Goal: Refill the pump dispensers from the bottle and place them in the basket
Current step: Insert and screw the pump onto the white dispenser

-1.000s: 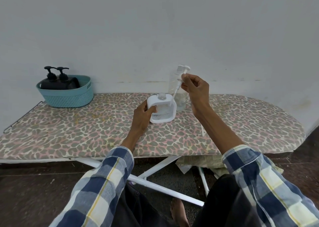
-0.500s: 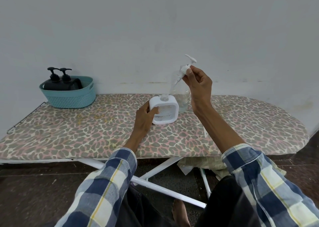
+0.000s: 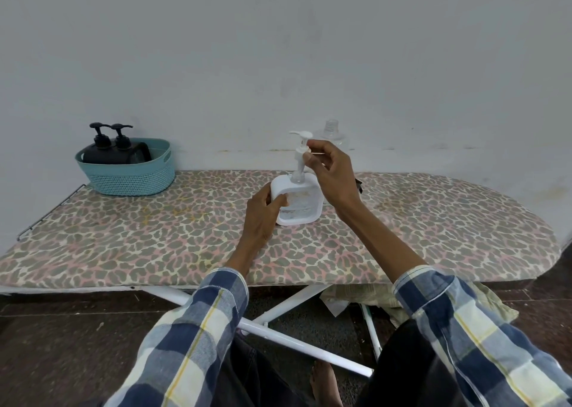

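Since the earlier frames the pump head (image 3: 299, 146) has swung from a tilt near the clear bottle to stand upright, its tube now going down into the neck of the white dispenser (image 3: 298, 202), and the right hand (image 3: 332, 171) has come down with it. That hand pinches the pump's collar between thumb and fingertips, the other fingers loosely spread; the left hand (image 3: 263, 211) wraps the dispenser's left side, thumb on its front face, steadying it on the ironing board (image 3: 154, 236). The clear bottle (image 3: 331, 134) stands uncapped behind the right hand, mostly hidden. At the board's far left the teal basket (image 3: 130, 174) already holds two black dispensers (image 3: 111, 149). The white dispenser looks like rigid plastic with a clear window — probably light to moderately heavy once filled, and possibly slick if liquid has spilled on it. The likely next step is threading the collar down; a grip around the square body, not the pump stem, seems safest for carrying it to the basket.
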`<state>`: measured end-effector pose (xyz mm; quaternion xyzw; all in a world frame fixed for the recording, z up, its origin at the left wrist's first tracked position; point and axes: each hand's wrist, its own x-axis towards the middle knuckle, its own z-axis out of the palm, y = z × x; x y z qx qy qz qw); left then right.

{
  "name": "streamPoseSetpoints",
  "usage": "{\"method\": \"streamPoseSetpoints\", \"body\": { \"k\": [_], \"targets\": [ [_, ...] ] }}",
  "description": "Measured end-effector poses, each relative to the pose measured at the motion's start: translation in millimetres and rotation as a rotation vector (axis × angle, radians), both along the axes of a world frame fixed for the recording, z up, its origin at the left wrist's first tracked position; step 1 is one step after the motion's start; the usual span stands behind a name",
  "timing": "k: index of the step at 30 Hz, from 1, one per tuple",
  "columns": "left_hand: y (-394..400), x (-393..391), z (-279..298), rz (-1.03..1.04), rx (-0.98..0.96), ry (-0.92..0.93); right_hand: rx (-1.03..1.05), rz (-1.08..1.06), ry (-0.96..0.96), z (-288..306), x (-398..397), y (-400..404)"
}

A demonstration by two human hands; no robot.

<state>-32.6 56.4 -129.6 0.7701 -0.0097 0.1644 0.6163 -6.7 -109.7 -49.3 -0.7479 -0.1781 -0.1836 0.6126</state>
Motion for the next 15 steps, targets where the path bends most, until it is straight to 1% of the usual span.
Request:
{"method": "streamPoseSetpoints", "body": {
  "k": [7, 15],
  "targets": [
    [-1, -4, 3, 0.008, -0.005, 0.006, -0.168, 0.035, -0.015, -10, 6, 6],
    [-2, -4, 5, 0.017, -0.002, 0.01, -0.203, 0.004, -0.049, -27, 3, 5]
  ]
}}
